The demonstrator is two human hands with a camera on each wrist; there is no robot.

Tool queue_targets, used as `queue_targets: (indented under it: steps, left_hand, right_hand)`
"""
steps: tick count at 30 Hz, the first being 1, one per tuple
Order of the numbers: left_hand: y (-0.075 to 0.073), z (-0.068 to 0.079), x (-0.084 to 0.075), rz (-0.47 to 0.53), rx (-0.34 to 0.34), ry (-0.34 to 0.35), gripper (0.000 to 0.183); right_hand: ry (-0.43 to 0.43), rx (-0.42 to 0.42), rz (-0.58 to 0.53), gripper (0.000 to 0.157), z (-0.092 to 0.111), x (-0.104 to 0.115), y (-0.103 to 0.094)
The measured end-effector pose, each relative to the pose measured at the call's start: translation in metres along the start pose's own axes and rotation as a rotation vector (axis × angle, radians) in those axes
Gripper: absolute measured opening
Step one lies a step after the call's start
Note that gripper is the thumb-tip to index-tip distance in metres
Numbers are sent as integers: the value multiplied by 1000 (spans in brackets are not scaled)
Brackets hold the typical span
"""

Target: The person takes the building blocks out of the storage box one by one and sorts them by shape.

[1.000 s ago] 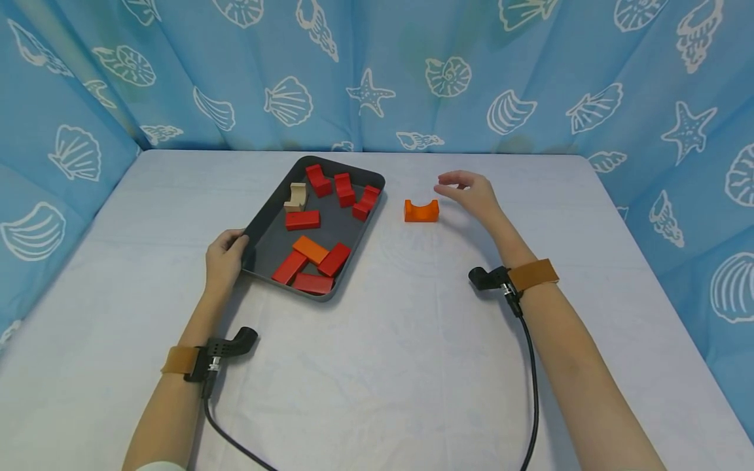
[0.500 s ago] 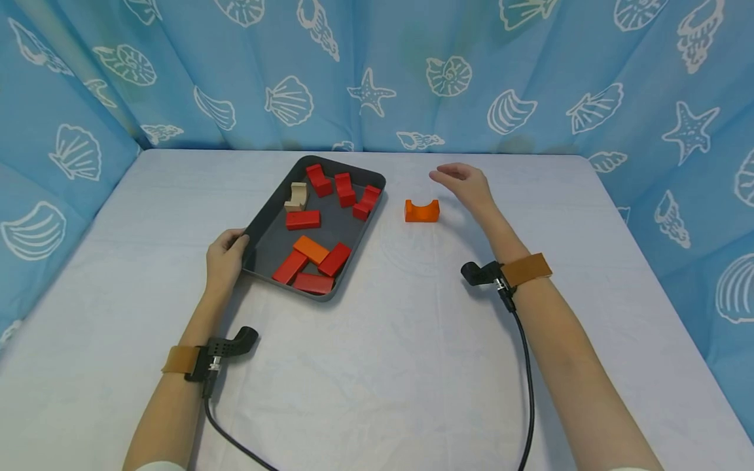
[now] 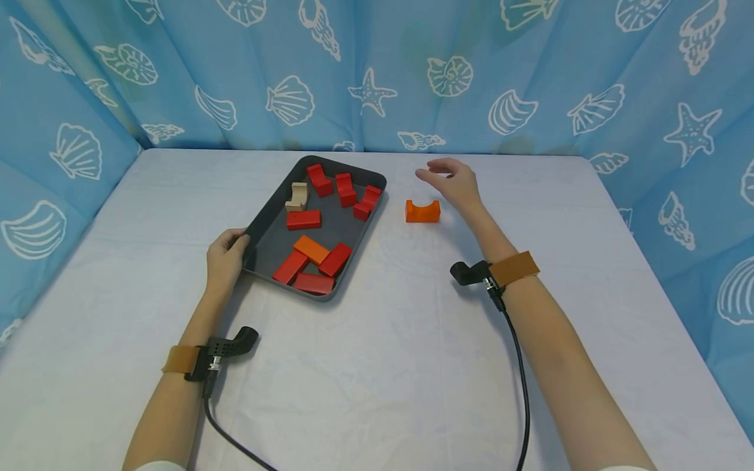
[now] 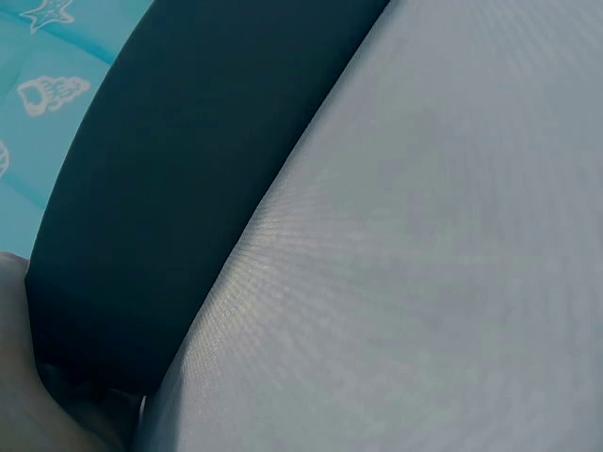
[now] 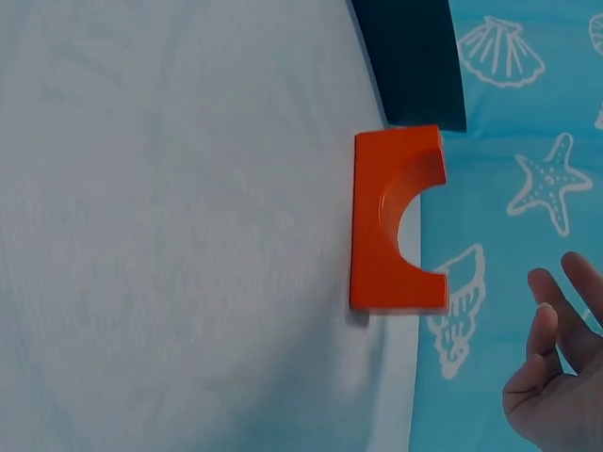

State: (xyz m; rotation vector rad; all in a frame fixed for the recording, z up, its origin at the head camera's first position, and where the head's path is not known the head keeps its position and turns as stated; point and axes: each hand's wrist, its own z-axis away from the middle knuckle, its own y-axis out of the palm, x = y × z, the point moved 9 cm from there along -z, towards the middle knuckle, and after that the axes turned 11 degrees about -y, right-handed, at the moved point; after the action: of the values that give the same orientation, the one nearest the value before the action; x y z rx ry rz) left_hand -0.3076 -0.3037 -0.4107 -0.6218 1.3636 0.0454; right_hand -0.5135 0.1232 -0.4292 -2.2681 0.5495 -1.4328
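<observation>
My left hand (image 3: 225,263) grips the left side of a dark grey tray (image 3: 262,239), thumb over the rim. In the left wrist view the tray's wall (image 4: 179,179) fills much of the upper left. Several red blocks lie in the tray, along with an orange block (image 3: 311,250) and a cream block (image 3: 298,194) with a curved cutout. To the tray's right an orange arch block (image 3: 422,212) stands on the table, hollow side up. My right hand (image 3: 456,184), holding nothing, hovers beyond that block, fingers loosely bent; the right wrist view shows its fingers spread apart.
A white cloth covers the table (image 3: 389,379). Behind it and along both sides hangs a blue curtain (image 3: 400,59) with white shell prints. Black cables (image 3: 524,392) trail from the wrist cameras toward the near edge.
My right hand has drifted left and slightly farther back, past the top of the orange arch block. The left hand, the tray and the blocks have stayed in place.
</observation>
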Motion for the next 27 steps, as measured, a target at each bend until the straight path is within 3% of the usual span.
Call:
queue_targets:
  steps: [5, 12, 20, 27]
  left_hand:
    - [-1, 1, 0, 4, -5, -3, 28]
    - [-1, 0, 0, 9, 2, -3, 29]
    - [0, -3, 1, 0, 0, 3, 29]
    - [0, -3, 2, -1, 8, 0, 30]
  right_hand:
    - [-85, -33, 10, 59, -2, 16, 8]
    - [-94, -28, -15, 62, 1, 44, 15]
    - [-96, 32, 5, 49, 35, 136, -1]
    - [-122, 23, 57, 46, 38, 147, 3]
